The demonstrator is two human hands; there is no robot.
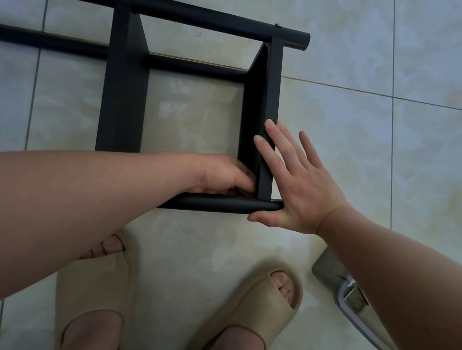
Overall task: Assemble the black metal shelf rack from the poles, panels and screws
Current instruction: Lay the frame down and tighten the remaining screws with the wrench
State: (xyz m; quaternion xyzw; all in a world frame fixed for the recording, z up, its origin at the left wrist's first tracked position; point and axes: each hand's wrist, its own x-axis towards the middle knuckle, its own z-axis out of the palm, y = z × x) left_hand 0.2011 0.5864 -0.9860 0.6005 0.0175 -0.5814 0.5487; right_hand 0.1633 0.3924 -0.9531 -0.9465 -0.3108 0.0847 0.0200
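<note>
Pale floor tiles (375, 141) carry the rack (123, 87), which stretches ahead and left of the fingers. The right hand (301, 190) lies flat and spread, fingers straight against a panel (271, 92), palm at the end of the near pole (214, 202). The left hand (221, 175) curls into the inner corner just opposite; whether it holds anything is hidden.

rack (267, 34): matt black metal | floor (374, 149): glossy marbled tile | slippers (259, 310): matt beige foam
</note>
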